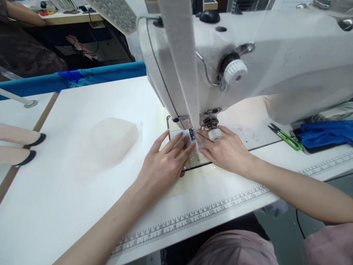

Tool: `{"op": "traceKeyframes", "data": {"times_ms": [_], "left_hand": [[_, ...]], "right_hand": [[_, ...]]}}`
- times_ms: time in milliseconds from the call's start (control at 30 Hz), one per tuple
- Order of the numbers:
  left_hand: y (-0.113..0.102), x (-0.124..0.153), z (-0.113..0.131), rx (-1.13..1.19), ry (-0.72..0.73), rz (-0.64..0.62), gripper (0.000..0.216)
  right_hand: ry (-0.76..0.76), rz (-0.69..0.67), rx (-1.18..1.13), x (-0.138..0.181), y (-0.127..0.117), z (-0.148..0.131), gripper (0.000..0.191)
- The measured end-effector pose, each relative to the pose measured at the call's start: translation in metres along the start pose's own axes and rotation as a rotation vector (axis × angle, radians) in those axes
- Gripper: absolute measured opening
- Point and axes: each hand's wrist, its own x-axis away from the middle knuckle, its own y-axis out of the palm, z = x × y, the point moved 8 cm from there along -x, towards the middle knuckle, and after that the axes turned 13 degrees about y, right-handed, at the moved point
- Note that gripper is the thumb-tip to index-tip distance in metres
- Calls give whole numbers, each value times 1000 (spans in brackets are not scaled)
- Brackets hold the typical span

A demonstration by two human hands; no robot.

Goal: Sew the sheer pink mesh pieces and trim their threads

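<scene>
A white industrial sewing machine [275, 55] stands on a white table [68, 206]. A small white fabric piece [185, 137] lies under the presser foot [192, 135]. My left hand [165, 160] lies flat on it, fingers stretched out and pressing it from the left. My right hand [227, 149] rests on the needle plate to the right, fingers extended, fingertips touching the fabric beside the foot. A wide white strap [182, 62] hangs down in front of the machine head.
A translucent white pile [110, 141] lies on the table to the left. Green thread snips [286, 138] and blue cloth [325, 133] sit at the right. A printed ruler [209, 211] runs along the front edge. Black-tipped objects [33, 147] poke in at far left.
</scene>
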Motion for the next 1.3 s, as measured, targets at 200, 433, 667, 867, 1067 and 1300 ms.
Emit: {"op": "traceKeyframes", "data": {"times_ms": [200,433,667,867,1067,1300], "left_hand": [[0,0,-1,-15,-20,20,41],[-4,4,8,-51,19,50,45],[-5,6,11,-47,21,47,40],[-4,6,11,-52,13,43,39],[-5,5,10,-36,5,56,40],[-3,3,7,-53,-6,37,41]], "right_hand": [[-82,111,-92,5,-12,-5,25],[-141,154,-102,14,-19,-12,26],[-197,122,-77,19,-21,-18,28],[-197,126,-40,18,-22,-19,30],[-198,119,-77,18,-21,-19,30],[-192,137,-46,17,-20,-16,32]]}}
